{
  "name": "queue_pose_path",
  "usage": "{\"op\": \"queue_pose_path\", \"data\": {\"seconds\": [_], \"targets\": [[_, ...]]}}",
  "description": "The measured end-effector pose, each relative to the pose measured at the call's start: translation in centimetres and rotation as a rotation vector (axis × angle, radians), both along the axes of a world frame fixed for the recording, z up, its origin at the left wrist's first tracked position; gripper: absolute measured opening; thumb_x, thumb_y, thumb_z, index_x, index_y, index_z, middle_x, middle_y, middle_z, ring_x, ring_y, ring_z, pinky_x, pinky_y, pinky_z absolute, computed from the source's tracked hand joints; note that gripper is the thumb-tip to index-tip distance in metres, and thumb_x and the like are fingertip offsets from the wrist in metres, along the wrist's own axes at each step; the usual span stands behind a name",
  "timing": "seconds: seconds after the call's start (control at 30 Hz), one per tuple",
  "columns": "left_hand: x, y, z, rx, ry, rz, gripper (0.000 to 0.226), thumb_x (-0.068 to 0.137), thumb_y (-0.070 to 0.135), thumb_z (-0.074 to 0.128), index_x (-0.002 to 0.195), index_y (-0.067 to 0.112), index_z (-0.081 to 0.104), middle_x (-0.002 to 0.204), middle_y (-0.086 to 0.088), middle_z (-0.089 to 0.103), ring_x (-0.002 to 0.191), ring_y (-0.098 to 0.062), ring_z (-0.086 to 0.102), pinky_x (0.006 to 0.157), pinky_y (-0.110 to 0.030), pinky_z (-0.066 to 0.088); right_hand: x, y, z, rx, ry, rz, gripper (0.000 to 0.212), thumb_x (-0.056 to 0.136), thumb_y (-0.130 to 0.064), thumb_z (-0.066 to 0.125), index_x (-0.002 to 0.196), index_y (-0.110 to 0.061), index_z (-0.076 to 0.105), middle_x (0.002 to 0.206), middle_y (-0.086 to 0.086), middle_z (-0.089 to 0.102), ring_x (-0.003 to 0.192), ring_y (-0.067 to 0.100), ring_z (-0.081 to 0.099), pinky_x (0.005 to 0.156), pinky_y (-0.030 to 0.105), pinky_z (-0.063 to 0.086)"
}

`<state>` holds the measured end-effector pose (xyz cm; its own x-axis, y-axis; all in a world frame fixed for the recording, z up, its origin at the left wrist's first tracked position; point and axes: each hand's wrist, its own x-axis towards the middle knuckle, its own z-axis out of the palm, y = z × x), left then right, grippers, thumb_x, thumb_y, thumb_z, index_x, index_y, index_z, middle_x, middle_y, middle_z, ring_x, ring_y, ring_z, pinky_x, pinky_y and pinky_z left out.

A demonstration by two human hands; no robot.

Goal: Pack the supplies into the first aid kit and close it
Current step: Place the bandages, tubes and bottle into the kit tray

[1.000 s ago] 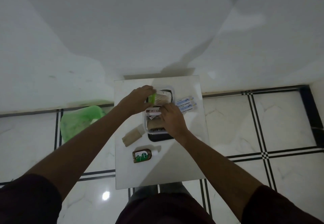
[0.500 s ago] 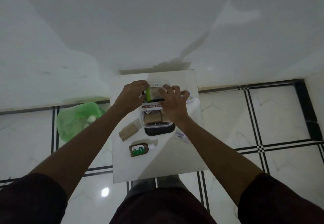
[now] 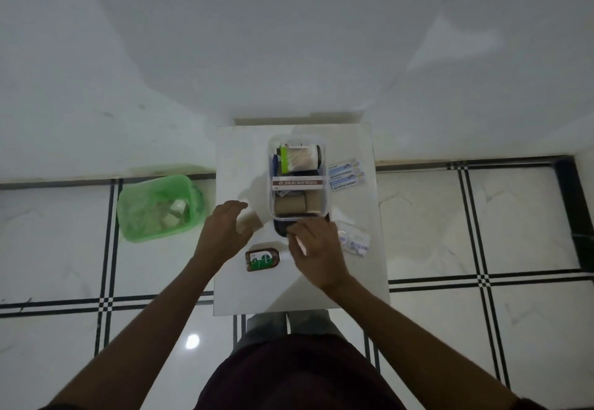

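Note:
A clear plastic kit box (image 3: 326,197) stands on a small white table (image 3: 353,274). Inside it lie a cotton-swab pack with a green edge (image 3: 297,159), a white and red ointment carton (image 3: 297,182) and brown bandage rolls (image 3: 289,206). A black lid (image 3: 280,232) shows under the box's near end. My left hand (image 3: 223,233) hovers open over a brown bandage roll (image 3: 252,223) left of the box. My right hand (image 3: 315,252) rests at the box's near edge, fingers spread. A brown antiseptic bottle (image 3: 262,259) lies between my hands.
Blue-and-white plaster strips (image 3: 346,175) lie right of the box, and clear sachets (image 3: 353,241) sit beside my right hand. A green plastic bag (image 3: 157,207) with scraps lies on the tiled floor to the left. A white wall rises behind the table.
Both hands have drawn back from the far end of the box to its near end. The green-edged swab pack, held before, now lies in the box.

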<state>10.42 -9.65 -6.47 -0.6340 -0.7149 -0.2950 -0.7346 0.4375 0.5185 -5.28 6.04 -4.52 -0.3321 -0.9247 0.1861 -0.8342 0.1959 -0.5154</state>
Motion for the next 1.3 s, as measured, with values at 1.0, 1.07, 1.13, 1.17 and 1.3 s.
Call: {"op": "queue_pose_path", "data": {"seconds": [1.0,1.07,1.13,1.17,1.3], "targets": [[0.3,1.0,3.4,-0.004,0.16,0.054,0.044,0.068,0.004,0.079,0.109,-0.001,0.064,0.102,-0.02,0.067,0.09,-0.035,0.061,0.079,-0.043,0.051,-1.5,4.9,-1.5,0.37,-0.191,0.059,0.042,0.08,-0.001,0.068,0.12,-0.008,0.057,0.124,0.012,0.058,0.113,0.026,0.054,0.097,0.033,0.045],[-0.1,0.6,4.1,-0.011,0.211,0.001,0.047,0.066,0.005,0.081,0.109,0.0,0.063,0.102,-0.019,0.067,0.09,-0.034,0.062,0.078,-0.044,0.053,-2.5,4.9,-0.1,0.298,-0.194,0.048,0.041,0.076,0.001,0.071,0.114,-0.008,0.06,0.116,0.012,0.062,0.106,0.026,0.057,0.092,0.036,0.048],[-1.1,-0.3,4.8,-0.023,0.248,-0.048,0.048,0.066,0.007,0.082,0.11,0.002,0.063,0.102,-0.017,0.067,0.089,-0.031,0.062,0.077,-0.044,0.054,-3.7,4.4,1.1,0.254,-0.196,0.038,0.039,0.074,0.002,0.071,0.111,-0.009,0.06,0.114,0.011,0.061,0.102,0.023,0.055,0.087,0.034,0.051],[-1.8,-0.7,5.2,-0.037,0.258,-0.077,0.048,0.067,0.009,0.082,0.111,0.002,0.063,0.103,-0.016,0.067,0.089,-0.03,0.062,0.077,-0.042,0.054,-4.3,3.9,1.7,0.248,-0.181,0.03,0.041,0.075,0.003,0.071,0.112,-0.009,0.059,0.115,0.01,0.06,0.103,0.022,0.053,0.087,0.033,0.051],[-5.8,-2.2,6.5,-0.091,0.242,-0.214,0.048,0.071,0.014,0.079,0.114,0.002,0.062,0.106,-0.018,0.067,0.092,-0.032,0.062,0.079,-0.041,0.051,-6.2,1.5,3.2,0.23,-0.122,-0.011,0.045,0.072,0.006,0.071,0.114,-0.007,0.059,0.114,0.011,0.059,0.105,0.023,0.052,0.082,0.031,0.052]]}}
